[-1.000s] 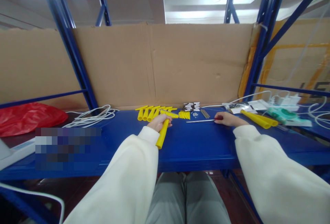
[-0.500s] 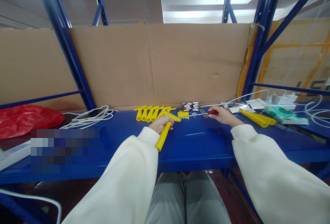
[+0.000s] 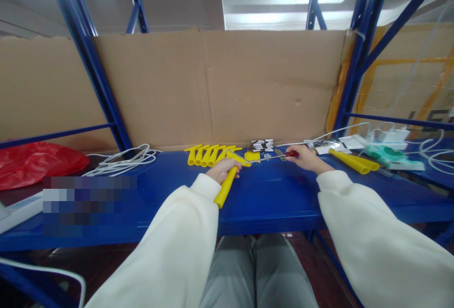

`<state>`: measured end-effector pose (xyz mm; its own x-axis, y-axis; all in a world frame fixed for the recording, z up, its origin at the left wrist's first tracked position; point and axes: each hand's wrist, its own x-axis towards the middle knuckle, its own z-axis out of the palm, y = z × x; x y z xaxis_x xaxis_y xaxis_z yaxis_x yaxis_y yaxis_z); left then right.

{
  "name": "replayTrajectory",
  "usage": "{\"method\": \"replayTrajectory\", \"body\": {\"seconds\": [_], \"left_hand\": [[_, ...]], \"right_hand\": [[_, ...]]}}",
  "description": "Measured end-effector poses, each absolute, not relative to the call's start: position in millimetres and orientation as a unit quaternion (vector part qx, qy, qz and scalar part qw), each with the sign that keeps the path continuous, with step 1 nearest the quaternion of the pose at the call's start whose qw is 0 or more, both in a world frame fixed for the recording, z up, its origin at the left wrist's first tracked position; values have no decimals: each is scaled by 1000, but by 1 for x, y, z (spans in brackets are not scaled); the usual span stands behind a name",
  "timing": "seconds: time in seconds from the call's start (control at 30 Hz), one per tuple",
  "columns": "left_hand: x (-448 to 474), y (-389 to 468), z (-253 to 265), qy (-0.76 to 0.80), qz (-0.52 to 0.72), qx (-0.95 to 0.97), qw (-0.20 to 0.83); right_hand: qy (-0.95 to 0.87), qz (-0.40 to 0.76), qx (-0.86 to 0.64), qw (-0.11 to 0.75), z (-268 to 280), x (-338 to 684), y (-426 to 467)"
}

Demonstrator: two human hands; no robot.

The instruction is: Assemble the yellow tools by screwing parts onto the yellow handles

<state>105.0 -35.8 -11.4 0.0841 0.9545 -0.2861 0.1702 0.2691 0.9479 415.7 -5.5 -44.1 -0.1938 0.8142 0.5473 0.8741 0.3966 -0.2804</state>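
Note:
My left hand (image 3: pixel 220 171) is closed around a yellow T-shaped plastic handle (image 3: pixel 226 189), its hollow-looking round end tilted toward me. The crosspiece at its far end points right. In my right hand (image 3: pixel 301 155) is a screwdriver (image 3: pixel 292 154) with a dark red grip. Its long metal shaft reaches left to the crosspiece; whether the tip touches a screw is too small to tell. Beyond my left hand lies a row of several similar yellow handles (image 3: pixel 202 156). Small yellow pieces (image 3: pixel 252 156), tiny silvery bits (image 3: pixel 266 155) and a stack of black-and-white packets (image 3: pixel 261 145) lie near the shaft.
The blue shelf top (image 3: pixel 269 194) has a cardboard wall (image 3: pixel 213 90) behind it. Two yellow cone-shaped pieces (image 3: pixel 351 162), a green-and-white packet (image 3: pixel 390 157) and a power strip (image 3: pixel 393 135) with cables lie right. Coiled white cable (image 3: pixel 124 162) and a red bag (image 3: pixel 39 163) lie left.
The crosspiece and my left hand have shifted very slightly right. The screwdriver's tip end sits a little farther left and lower along the crosspiece. Both grips are unchanged.

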Motion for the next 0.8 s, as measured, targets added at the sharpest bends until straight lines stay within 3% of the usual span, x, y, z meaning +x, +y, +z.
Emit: {"method": "replayTrajectory", "body": {"seconds": [0.4, 0.8], "left_hand": [[107, -38, -13, 566, 373, 512, 528], [110, -45, -13, 588, 375, 582, 417]], "right_hand": [[-755, -62, -578, 302, -40, 409, -13], [-763, -82, -589, 253, -31, 392, -28]]}}
